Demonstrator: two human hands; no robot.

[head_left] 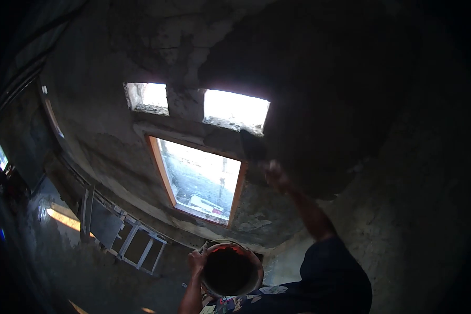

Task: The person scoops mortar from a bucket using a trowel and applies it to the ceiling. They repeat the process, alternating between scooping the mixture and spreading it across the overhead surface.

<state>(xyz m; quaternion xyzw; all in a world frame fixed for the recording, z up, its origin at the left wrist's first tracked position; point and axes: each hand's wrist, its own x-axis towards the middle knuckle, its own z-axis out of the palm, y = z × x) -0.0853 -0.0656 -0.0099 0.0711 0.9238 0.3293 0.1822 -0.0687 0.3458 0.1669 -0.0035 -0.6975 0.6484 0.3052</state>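
Observation:
My left hand [196,261] is closed on the rim of a bucket [260,272] at the bottom middle, held close against my body. The bucket's inside is dark, so its contents are hard to make out; reddish stains mark the inner rim. Stretched up towards the wall, my right hand [276,175] is closed round what looks like a trowel [253,143]. Its dark blade lies just below the right wall opening, against or near the wall. Shadow hides the handle and whether anything is on the blade.
The rough wall [104,118] has a dark, damp-looking patch [324,99] at right. Two small bright openings, a left one [150,97] and a right one [236,110], sit above an orange-framed window [199,180]. A pale frame [136,246] leans low at left.

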